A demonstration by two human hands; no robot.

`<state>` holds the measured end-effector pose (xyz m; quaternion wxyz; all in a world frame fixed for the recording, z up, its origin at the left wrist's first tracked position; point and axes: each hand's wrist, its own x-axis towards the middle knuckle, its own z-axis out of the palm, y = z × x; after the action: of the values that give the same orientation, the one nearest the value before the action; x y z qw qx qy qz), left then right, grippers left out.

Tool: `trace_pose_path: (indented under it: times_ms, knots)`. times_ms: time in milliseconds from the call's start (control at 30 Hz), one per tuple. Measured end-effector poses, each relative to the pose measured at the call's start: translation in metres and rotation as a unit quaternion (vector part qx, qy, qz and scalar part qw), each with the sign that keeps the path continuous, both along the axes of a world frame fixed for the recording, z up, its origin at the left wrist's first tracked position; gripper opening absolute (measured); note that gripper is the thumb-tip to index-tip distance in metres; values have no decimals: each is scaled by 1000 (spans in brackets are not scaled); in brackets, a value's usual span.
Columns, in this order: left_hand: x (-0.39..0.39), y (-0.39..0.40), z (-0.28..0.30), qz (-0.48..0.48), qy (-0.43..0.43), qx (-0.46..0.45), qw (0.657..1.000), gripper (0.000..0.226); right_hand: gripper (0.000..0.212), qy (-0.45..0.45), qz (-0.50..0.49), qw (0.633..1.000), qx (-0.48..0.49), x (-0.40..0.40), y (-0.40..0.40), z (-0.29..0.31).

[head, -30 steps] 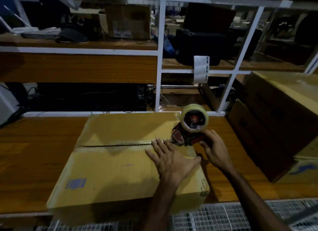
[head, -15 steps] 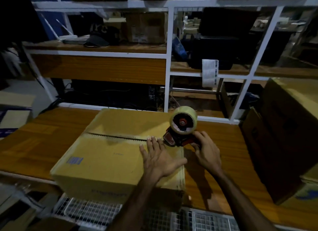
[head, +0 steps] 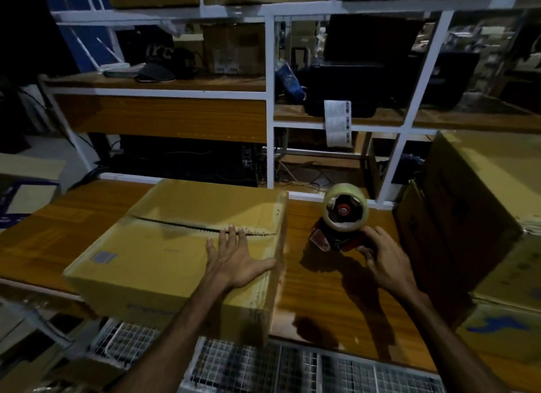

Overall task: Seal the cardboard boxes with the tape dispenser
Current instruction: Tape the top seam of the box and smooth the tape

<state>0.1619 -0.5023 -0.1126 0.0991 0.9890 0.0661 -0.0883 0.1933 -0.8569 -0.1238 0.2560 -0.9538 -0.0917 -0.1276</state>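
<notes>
A brown cardboard box [head: 164, 261] lies on the wooden workbench [head: 328, 302], its two top flaps closed with an untaped seam running across the middle. My left hand [head: 234, 261] presses flat on the near flap by the box's right edge, fingertips at the seam. The red tape dispenser [head: 339, 229], carrying a roll of clear tape, is to the right of the box, just above the bench. My right hand [head: 383, 261] grips its handle from behind.
Larger cardboard boxes [head: 480, 217] stand stacked at the right end of the bench. White metal shelving [head: 270, 106] with dark equipment, a cap and cartons rises behind. A wire mesh panel [head: 292, 369] runs below the bench's front edge.
The dispenser has come away from the box's right end and now sits apart to the right, over the bench. My left hand stays flat on the box. The view has shifted left.
</notes>
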Motion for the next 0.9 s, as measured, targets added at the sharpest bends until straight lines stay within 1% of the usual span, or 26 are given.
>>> trace_pose_path:
  times_ms: [67, 233, 400, 533, 733, 900]
  knots:
    - [1, 0, -1, -4, -3, 7, 1000, 141, 47, 3, 11, 999, -34, -4, -6, 0]
    - [3, 0, -4, -6, -10, 20, 1000, 138, 58, 21, 51, 981, -186, -8, 9, 13]
    - [5, 0, -7, -10, -12, 17, 1000, 138, 56, 30, 103, 960, -260, -9, 26, 20]
    - [4, 0, -7, -11, -11, 20, 1000, 137, 61, 20, 111, 955, -276, -8, 41, 7]
    - [3, 1, -8, -19, -10, 12, 1000, 145, 63, 12, 74, 969, -237, -12, 63, -7]
    - [2, 0, -7, -20, -9, 12, 1000, 137, 59, 0, 56, 970, -237, -5, 78, -7]
